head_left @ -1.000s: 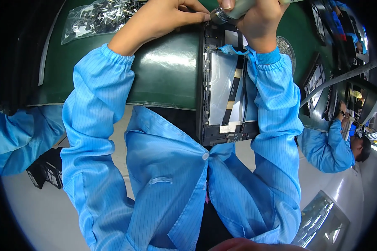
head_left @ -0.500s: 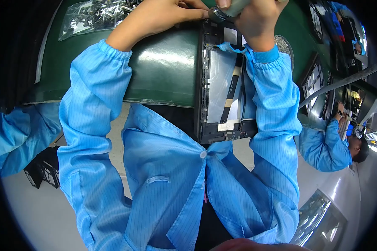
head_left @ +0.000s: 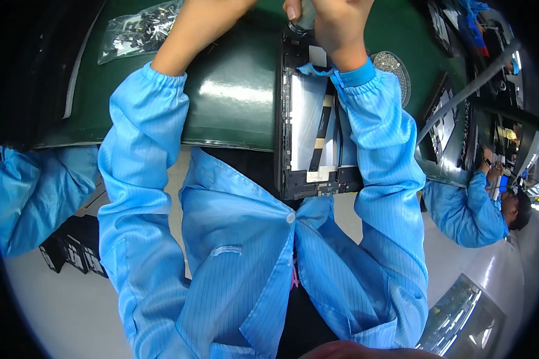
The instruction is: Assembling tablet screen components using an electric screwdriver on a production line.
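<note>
In my right hand is a grey, barrel-shaped electric screwdriver, gripped with the thumb along its side; its upper part is cut off by the picture's top edge. Below it lies an opened flat device, a black frame with silver plates, dark strips and a black cable. My right forearm covers part of its right side. A blue wristband circles my right wrist, and its loose blue end hangs over the device. My left hand reaches past the top edge, so its fingers are out of sight.
The device rests on a glossy green tabletop, overhanging its near edge. A clear bag of small parts lies at far left. Right of my wrist stands a round dish of tiny metal pieces. A co-worker in blue sits at right; another blue sleeve shows left.
My right hand and the screwdriver have shifted left and up in the picture. My left hand has risen too, its fingers passing out of view. The device appears slightly farther left.
</note>
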The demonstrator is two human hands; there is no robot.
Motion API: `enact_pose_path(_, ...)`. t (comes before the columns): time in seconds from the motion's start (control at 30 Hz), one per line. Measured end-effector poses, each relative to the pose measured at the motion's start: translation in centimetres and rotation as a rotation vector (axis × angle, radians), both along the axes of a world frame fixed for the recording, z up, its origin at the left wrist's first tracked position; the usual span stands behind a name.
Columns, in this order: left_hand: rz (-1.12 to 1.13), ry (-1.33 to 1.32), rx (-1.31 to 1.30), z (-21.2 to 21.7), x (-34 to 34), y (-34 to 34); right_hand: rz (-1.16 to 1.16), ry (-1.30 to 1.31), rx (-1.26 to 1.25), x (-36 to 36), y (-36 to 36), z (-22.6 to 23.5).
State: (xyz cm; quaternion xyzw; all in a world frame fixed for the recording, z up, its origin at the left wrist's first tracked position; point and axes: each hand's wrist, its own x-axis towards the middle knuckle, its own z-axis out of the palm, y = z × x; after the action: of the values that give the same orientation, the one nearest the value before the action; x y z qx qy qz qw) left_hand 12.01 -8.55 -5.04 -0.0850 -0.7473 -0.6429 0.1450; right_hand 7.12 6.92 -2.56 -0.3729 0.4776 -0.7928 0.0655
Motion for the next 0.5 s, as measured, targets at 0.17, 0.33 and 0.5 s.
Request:
enact_pose_path(0.17, 0.595, 0.328, -0.202, 0.9, 4.9, 0.6, -0.204, -0.060, 0.138, 0.7, 0.5, 0.6)
enact_pose_path(0.33, 0.684, 0.178, -0.128, -1.0, 15.7, 5.1, -0.068, 0.101, 0.021, -0.2, 1.0, -0.4)
enact_pose_path(0.5, 0.109, -0.659, 0.526, -5.0, 23.2, 10.9, -0.169, -0.062, 0.168, 0.7, 0.7, 0.2)
